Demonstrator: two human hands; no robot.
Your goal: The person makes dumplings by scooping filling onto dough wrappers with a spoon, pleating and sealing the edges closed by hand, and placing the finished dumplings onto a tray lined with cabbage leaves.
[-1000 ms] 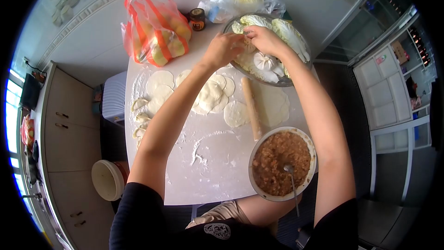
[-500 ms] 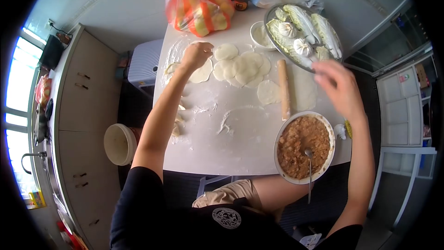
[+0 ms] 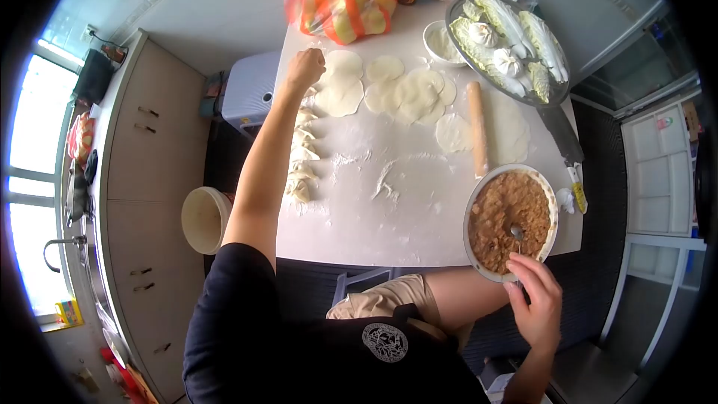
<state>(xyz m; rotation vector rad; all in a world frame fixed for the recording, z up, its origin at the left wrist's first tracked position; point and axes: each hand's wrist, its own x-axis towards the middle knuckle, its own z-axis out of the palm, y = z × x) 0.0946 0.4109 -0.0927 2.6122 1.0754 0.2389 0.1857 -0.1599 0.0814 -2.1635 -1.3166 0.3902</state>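
Spoon in Hand at the Filling Bowl

At lower right of the frame, the right hand point(image 3: 537, 301) closes its fingers on the handle of a spoon point(image 3: 517, 232), its tip in the brown filling point(image 3: 508, 213) of a bowl point(image 3: 470, 243). At upper left of center, the left hand point(image 3: 305, 69) curls its fingers shut beside dough rounds point(image 3: 338, 93) on the floured tabletop point(image 3: 359, 217); whether they hold anything cannot be told.

Daylight came in pale and blown out through the window point(image 3: 31, 123), leaving the floor point(image 3: 299, 292) dim; the round view bent the room's edges and faded to black corners.
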